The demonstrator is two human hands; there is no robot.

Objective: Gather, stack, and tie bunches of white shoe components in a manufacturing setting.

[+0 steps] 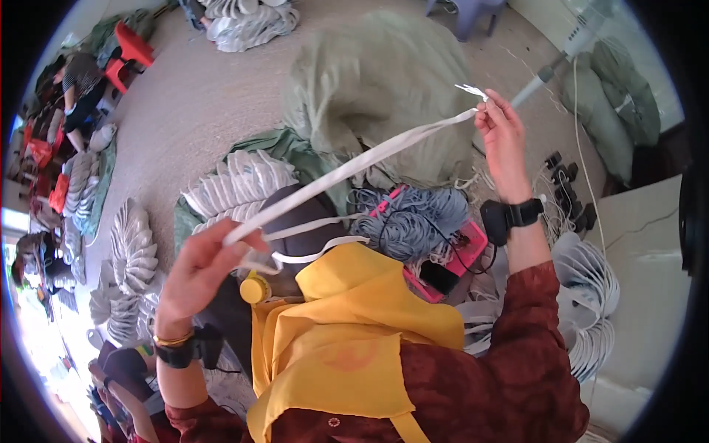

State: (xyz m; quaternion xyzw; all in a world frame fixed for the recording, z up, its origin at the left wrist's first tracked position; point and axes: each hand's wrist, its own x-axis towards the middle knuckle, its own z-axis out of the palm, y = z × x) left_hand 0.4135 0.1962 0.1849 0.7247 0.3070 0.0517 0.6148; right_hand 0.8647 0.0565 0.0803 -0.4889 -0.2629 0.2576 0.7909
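White strap [354,168] is stretching taut between the person's two hands, running on a slant from the lower left up to the upper right, above the floor and in front of the person's chest. Its frayed end [471,91] is sticking out just past the right fingertips. The right hand [504,136] is reaching up and away, its grip pressed together on the strap's upper end between thumb and fingers. The left hand [198,269] is sitting lower and nearer the body, its grip pinching the strap's lower end, with thinner white loops [314,244] hanging just under it. Each wrist is wearing a black band with a small black device: the left wristband [181,351] beside a gold bangle [172,340], the right wristband [513,215] on the raised arm. A yellow scarf [332,332] is lying over the person's dark red top [480,376].

Beneath the strap, on the floor [199,96], a pink tray [473,244] is holding a tangle of grey-blue cords [406,221]. Behind it a big pale green sack [377,81] is slumping. To the left of the tray, fanned stacks of white pieces [240,181] are lying on a green cloth [284,144], with more such stacks [133,247] toward the left edge of the floor and another pile [591,295] on the right. Another person [77,92] is crouching at the far left corner of the floor near a red stool [129,52].
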